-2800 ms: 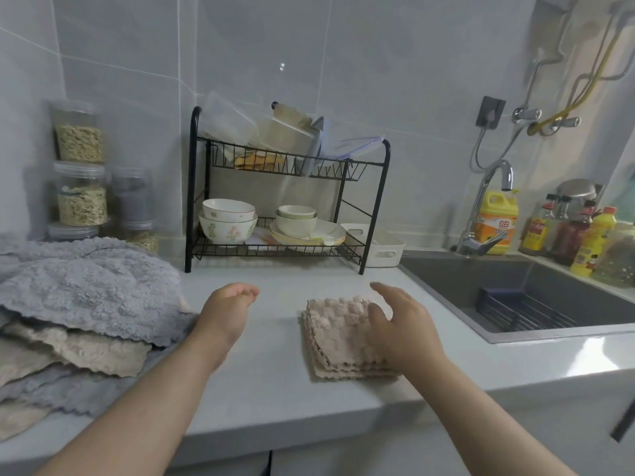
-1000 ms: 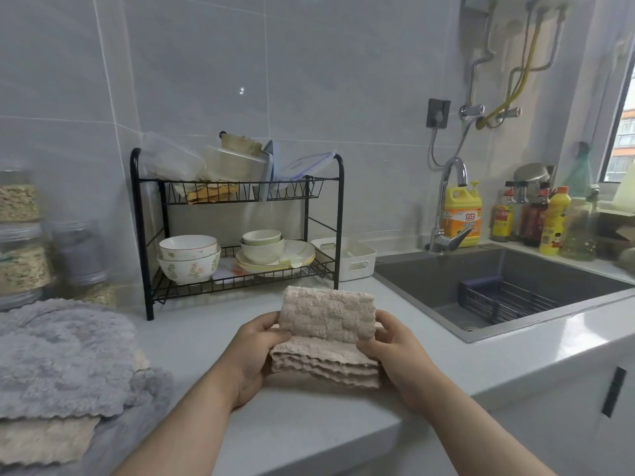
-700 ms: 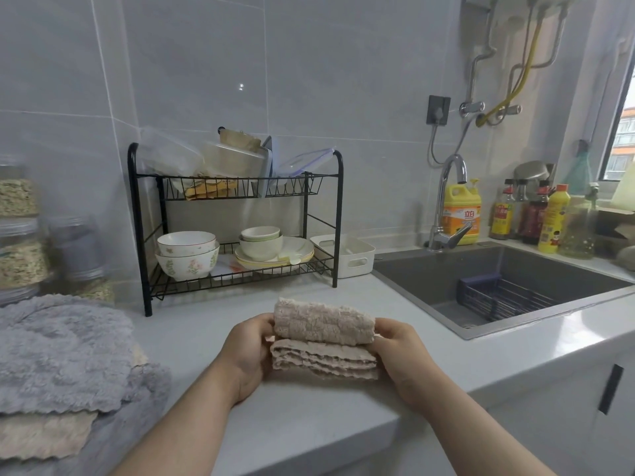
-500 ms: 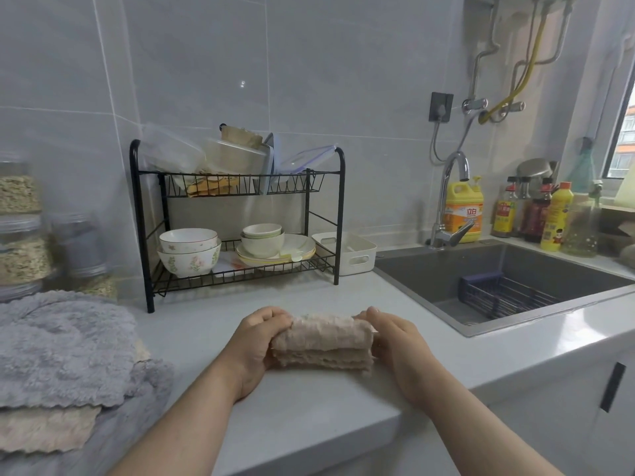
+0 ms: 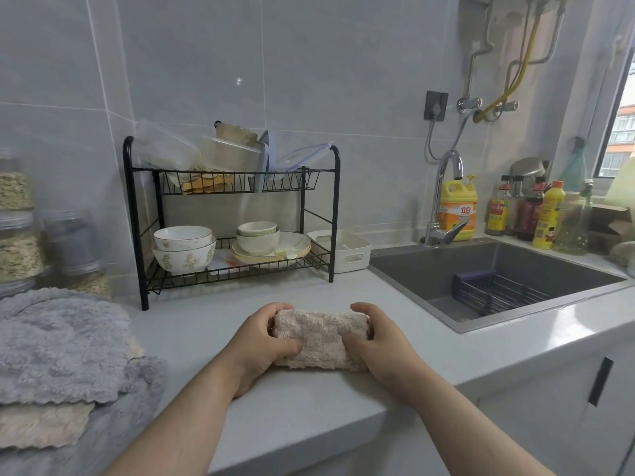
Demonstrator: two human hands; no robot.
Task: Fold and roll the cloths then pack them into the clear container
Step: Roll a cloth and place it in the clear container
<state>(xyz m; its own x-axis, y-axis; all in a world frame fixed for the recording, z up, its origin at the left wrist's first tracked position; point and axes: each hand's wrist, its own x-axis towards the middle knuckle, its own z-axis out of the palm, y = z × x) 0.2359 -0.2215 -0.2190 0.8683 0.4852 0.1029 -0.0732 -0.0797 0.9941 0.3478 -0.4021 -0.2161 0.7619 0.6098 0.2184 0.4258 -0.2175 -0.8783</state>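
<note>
Since the earlier frame, the beige cloth (image 5: 319, 338) has been rolled tighter on the tabletop (image 5: 309, 424). Left hand (image 5: 261, 341) and right hand (image 5: 378, 345) each keep a grip clamped on one end. Loosening either grip could let the springy roll unwind.

so the beige cloth (image 5: 318, 340) was lying flat and folded on the tabletop (image 5: 309, 417) under just the right hand (image 5: 376, 341) a few seconds back; since then the left hand (image 5: 263, 341) joined in and it's been rolled into a tight bundle gripped at both ends
</note>
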